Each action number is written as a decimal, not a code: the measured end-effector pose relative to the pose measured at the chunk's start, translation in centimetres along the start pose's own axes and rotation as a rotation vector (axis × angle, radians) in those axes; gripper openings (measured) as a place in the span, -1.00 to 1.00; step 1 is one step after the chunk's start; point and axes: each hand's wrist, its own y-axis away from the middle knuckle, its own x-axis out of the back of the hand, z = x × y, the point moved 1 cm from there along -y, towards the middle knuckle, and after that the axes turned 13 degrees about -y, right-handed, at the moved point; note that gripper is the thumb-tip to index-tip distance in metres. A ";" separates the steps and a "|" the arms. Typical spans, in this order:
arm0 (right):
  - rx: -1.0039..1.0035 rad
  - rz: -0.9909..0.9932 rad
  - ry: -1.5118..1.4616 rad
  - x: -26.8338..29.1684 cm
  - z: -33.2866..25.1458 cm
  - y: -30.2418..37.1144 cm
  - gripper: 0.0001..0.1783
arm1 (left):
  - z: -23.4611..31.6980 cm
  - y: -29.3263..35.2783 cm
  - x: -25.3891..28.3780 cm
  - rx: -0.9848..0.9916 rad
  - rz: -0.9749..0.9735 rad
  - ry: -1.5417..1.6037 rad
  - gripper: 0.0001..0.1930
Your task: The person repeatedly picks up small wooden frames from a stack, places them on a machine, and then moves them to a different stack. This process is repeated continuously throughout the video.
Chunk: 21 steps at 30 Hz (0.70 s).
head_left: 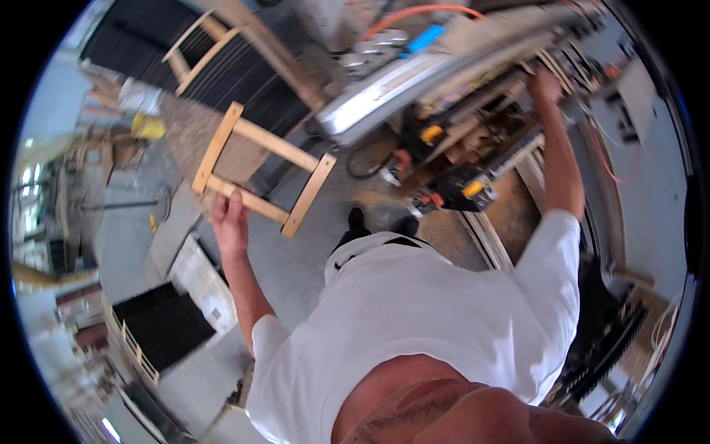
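Observation:
My left hand (230, 220) grips the lower rail of a light wooden frame (260, 169), a ladder-like piece with two side rails and two cross bars, held out over the concrete floor at my left. My right hand (544, 83) reaches far up to the right and rests on the cluttered workbench (510, 52), among long strips and boards. What its fingers hold is hidden in the blur. My white shirt and black shoes fill the middle of the view.
Another wooden frame (203, 44) leans against black panels (244, 74) at top left. Yellow-and-black power tools (462, 189) sit under the bench. A long metal rail (399, 92), an orange cable (414, 15) and a black crate (159, 322) at lower left surround me.

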 end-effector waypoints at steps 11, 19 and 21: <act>0.058 0.078 -1.000 12.2 -23.6 24.0 -0.72 | 11.5 -25.8 13.4 -0.197 -0.017 0.211 -0.75; -0.271 -0.079 -0.913 8.4 -26.6 35.1 -0.77 | 10.8 -41.2 10.2 0.005 0.024 -0.189 -0.63; -0.307 -0.041 -0.870 6.9 -25.6 37.8 -0.78 | 12.0 -40.6 9.2 -0.012 0.120 -0.480 -0.57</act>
